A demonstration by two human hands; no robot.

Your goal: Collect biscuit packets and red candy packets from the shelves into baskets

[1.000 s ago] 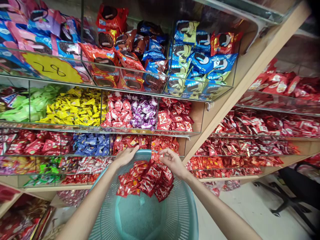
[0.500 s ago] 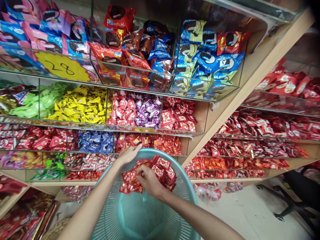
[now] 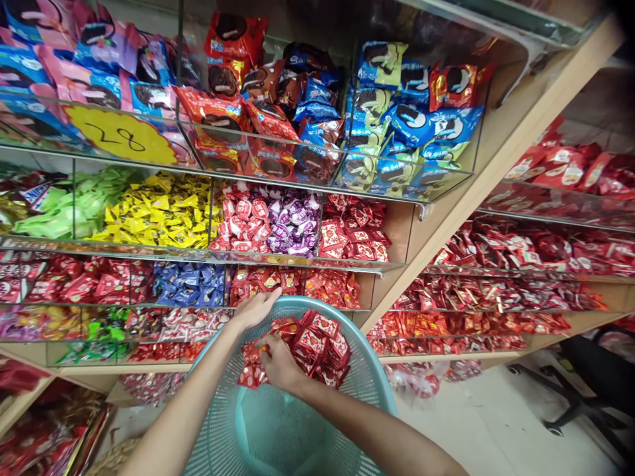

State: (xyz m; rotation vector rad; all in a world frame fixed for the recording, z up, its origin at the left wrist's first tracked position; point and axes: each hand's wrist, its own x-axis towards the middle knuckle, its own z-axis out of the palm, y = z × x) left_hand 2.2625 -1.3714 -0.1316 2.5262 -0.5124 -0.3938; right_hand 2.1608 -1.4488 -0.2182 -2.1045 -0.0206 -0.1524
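Observation:
A teal plastic basket (image 3: 381, 383) is tilted towards the shelves, with a pile of red candy packets (image 3: 315, 337) lying against its far wall. My left hand (image 3: 256, 309) holds the basket's far rim, its fingers closed over the edge. Inside the basket, my right hand (image 3: 278, 362) is at the left part of the pile, fingers curled onto the red packets; they look pinched on one, partly hidden by the hand.
Shelf bins hold yellow candies (image 3: 159, 210), blue candies (image 3: 191, 284) and packaged cookies (image 3: 411, 122) above the basket. A slanting wooden post (image 3: 489, 168) stands at the right. Black chair legs (image 3: 550, 396) rest on the floor.
My right hand has moved slightly left and down over the red packets. My left hand stays on the rim, and the view has shifted a little.

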